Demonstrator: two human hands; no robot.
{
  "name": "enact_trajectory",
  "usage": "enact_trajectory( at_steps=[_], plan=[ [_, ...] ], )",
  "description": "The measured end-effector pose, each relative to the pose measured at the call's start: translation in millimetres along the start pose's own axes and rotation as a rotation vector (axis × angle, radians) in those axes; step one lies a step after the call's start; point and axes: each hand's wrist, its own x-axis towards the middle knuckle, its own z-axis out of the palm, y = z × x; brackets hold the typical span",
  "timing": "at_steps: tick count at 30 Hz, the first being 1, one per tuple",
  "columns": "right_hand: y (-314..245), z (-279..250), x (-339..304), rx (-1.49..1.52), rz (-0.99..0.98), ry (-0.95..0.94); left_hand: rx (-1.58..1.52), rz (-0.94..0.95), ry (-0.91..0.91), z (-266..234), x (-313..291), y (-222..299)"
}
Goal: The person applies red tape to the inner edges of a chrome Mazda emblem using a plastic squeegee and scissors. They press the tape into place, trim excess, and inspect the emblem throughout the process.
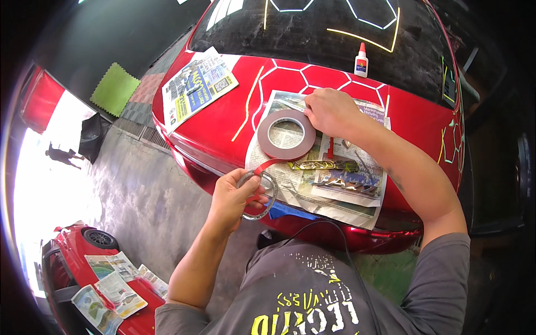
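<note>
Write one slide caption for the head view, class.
The left hand holds a red strip from a large tape roll, the right hand at the roll's rim, newspaper spread on a red car.

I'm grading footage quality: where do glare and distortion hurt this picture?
In the head view, the bright opening at left is washed out to white; pale reflections streak the dark car glass; the red car's edges bow; the tape roll reads clearly.
</note>
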Motion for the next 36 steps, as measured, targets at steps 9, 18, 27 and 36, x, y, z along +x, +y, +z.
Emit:
enact_trajectory(
  at_steps=[9, 18, 27, 36],
  plan=[
    [-19, 5, 6, 0.083, 0.147, -0.035, -0.033, -0.049, -0.031, -17, 6, 0],
    [-21, 4, 3, 0.119, 0.268, -0.099, -0.089, -0.114, -0.19, -43, 26, 6],
    [-41, -2, -1, 0.012, 0.194, 0.302, -0.148, -0.204, -0.262, -59, 38, 12],
    [-143, -63, -77, 0.428, 0.252, 0.647, -0.007, -0.154, -0.325, -63, 48, 15]
  ],
)
